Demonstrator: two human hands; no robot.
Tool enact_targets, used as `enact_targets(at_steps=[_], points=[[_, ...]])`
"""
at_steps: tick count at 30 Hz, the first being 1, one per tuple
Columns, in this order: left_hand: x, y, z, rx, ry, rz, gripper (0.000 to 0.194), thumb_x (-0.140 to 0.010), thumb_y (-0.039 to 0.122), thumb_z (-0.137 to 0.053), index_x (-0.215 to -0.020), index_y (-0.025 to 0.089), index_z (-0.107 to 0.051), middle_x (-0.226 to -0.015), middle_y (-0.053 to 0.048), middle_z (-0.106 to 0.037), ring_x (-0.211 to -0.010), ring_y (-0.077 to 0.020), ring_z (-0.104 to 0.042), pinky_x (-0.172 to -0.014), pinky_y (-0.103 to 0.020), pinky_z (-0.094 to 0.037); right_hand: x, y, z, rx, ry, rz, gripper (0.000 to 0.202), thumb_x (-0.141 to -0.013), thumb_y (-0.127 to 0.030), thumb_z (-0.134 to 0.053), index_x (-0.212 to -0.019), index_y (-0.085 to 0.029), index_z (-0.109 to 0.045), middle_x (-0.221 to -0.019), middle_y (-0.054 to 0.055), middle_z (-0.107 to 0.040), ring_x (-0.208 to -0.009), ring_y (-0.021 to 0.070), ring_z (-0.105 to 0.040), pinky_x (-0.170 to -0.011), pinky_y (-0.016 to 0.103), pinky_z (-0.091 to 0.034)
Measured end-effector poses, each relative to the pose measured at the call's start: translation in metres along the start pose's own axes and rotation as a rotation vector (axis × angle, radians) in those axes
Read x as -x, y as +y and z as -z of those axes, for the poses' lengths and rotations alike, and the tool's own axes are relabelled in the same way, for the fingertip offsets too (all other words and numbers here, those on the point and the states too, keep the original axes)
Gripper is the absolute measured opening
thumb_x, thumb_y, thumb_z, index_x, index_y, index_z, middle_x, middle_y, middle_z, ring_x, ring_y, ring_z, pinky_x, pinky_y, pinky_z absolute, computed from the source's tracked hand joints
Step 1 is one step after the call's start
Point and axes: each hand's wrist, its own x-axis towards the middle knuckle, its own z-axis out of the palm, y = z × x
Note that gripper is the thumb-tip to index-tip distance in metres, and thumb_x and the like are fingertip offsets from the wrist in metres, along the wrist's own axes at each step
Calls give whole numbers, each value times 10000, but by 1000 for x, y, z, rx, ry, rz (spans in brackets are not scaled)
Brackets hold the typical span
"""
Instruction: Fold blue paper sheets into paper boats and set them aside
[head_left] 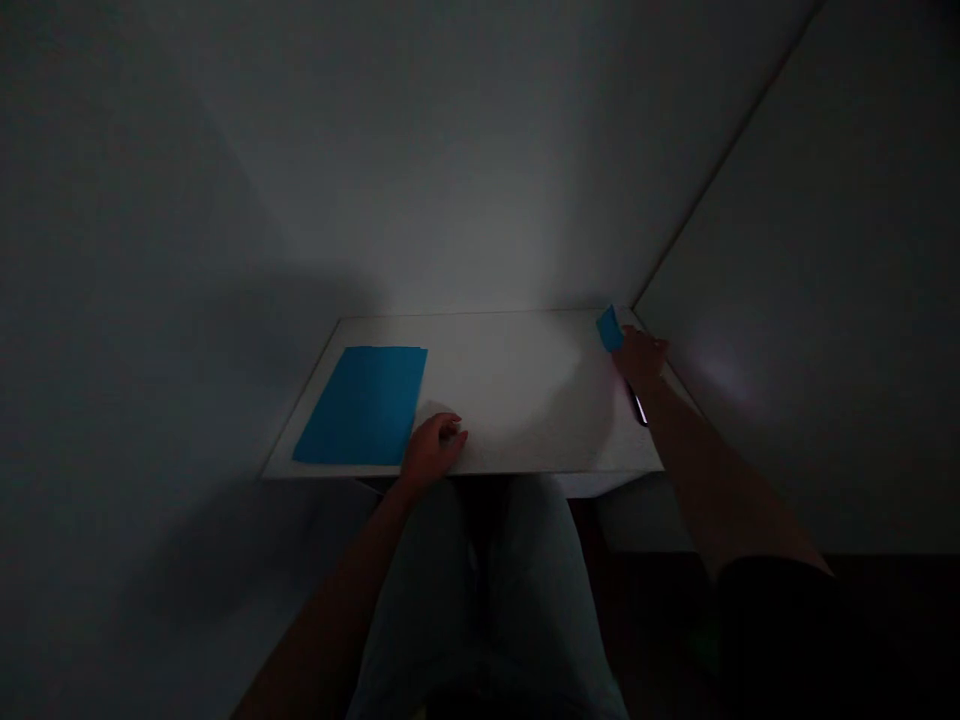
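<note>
My right hand is at the far right corner of the white table, its fingers closed on a small piece of blue paper, which looks bent or folded. Under my right wrist a phone with a bright screen is partly hidden. My left hand rests at the table's front edge, fingers loosely curled and a gap between thumb and fingers, holding nothing. Just left of it lie blue paper sheets, flat, their top edges slightly out of line.
A pale wall rises behind the table, and another wall stands close on the right. My legs are below the front edge. The light is dim, with soft shadows over the tabletop.
</note>
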Motion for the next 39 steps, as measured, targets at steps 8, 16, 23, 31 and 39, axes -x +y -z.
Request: enact_targets(at_steps=[8, 16, 23, 31, 39], points=[[-6, 5, -3, -2, 0, 59, 309, -989, 441, -664, -1217, 234, -694, -1007, -26, -764, -890, -188, -701, -834, -327, -533, 37, -63, 28, -207, -32, 309, 437, -980, -234, -614, -1405, -157, -681, -1266, 211, -753, -1177, 350, -610, -1046, 496, -318], [-14, 22, -17, -55, 123, 171, 558, -1047, 578, -584, -1467, 216, -523, -1072, -61, -777, -915, -229, -739, -861, -346, -506, 181, -155, 29, -545, -44, 751, 465, -1019, -237, -631, -1482, -264, -654, -1220, 134, -795, -1118, 330, -618, -996, 466, -421], [-15, 26, -14, -46, 126, 203, 581, -1047, 459, -606, -1547, 211, -446, -1084, -79, -794, -1015, -270, -757, -878, -356, -507, 211, -172, 25, -832, -117, 902, 462, -1037, -351, -644, -1492, -275, -660, -1166, 115, -778, -1092, 302, -665, -965, 453, -509], [-15, 29, -10, 17, 106, 186, 561, -974, 213, -624, -1519, 272, -507, -1077, -14, -799, -979, -211, -746, -888, -316, -506, 193, -162, 19, -1304, -121, 484, 467, -1062, -630, -523, -1330, -287, -690, -1234, 97, -718, -1083, 268, -653, -949, 440, -562], [-12, 28, -8, 159, 112, 97, 400, -985, 295, -644, -1383, 291, -604, -895, 21, -767, -809, -182, -719, -759, -282, -487, 188, -174, 11, -1335, -116, 348, 399, -922, -648, -711, -1077, -280, -717, -1210, 99, -638, -992, 241, -641, -782, 380, -594]])
